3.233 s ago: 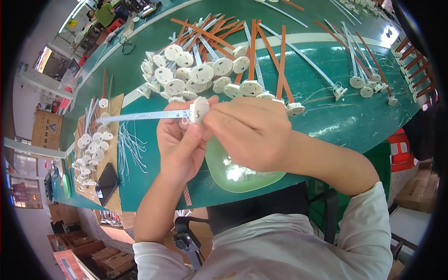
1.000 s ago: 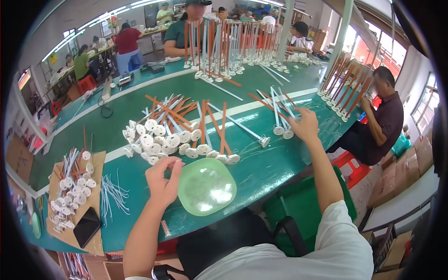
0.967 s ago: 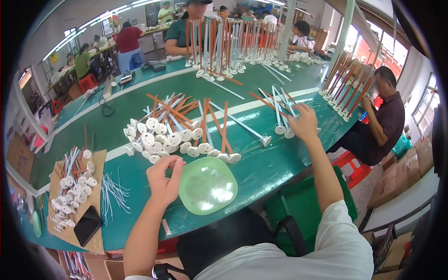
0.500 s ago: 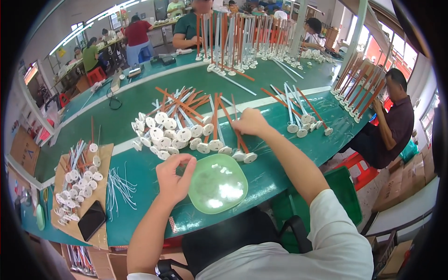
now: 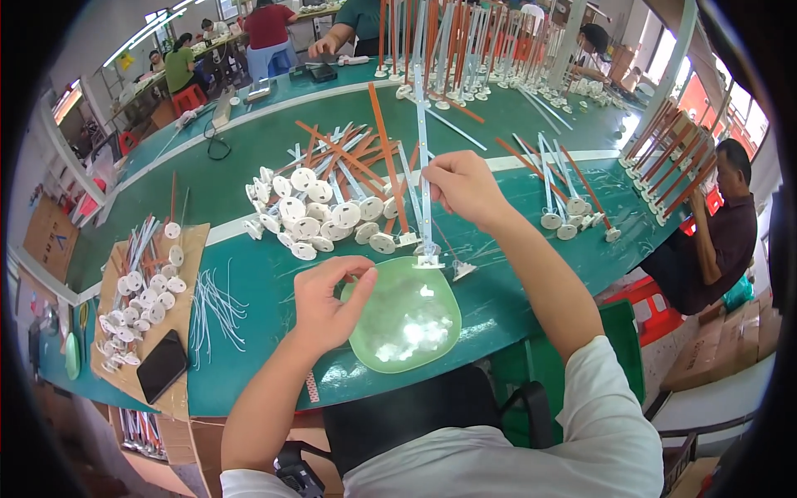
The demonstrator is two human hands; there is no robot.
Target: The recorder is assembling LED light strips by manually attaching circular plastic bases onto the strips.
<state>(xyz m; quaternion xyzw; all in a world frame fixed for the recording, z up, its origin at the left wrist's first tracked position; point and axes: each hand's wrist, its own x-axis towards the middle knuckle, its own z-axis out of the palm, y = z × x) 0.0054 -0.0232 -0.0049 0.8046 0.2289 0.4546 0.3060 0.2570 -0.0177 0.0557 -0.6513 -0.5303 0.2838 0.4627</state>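
Note:
My right hand [image 5: 466,189] pinches a long pale LED strip [image 5: 422,133] with small yellowish dots along it. The strip stands nearly upright, its round white base [image 5: 427,260] down at the far rim of a pale green plastic tray [image 5: 398,336]. Over that tray's left edge hovers my left hand [image 5: 328,300], fingers curved and thumb apart, holding nothing. Beyond it lies a heap of brown and pale strips with white round bases [image 5: 292,207]. One loose strip base [image 5: 463,270] rests just right of the tray.
To the right lies a smaller bunch of based strips [image 5: 573,207]. Thin white wires [image 5: 217,315], a black phone [image 5: 163,365] and more based strips on cardboard [image 5: 193,274] sit left. Upright strips [image 5: 465,50] stand far back. A person [image 5: 714,216] sits at right.
My right hand has lifted a pale strip upright from the heap and brought its base near the tray. My left hand's fingers have spread somewhat. The view has shifted slightly.

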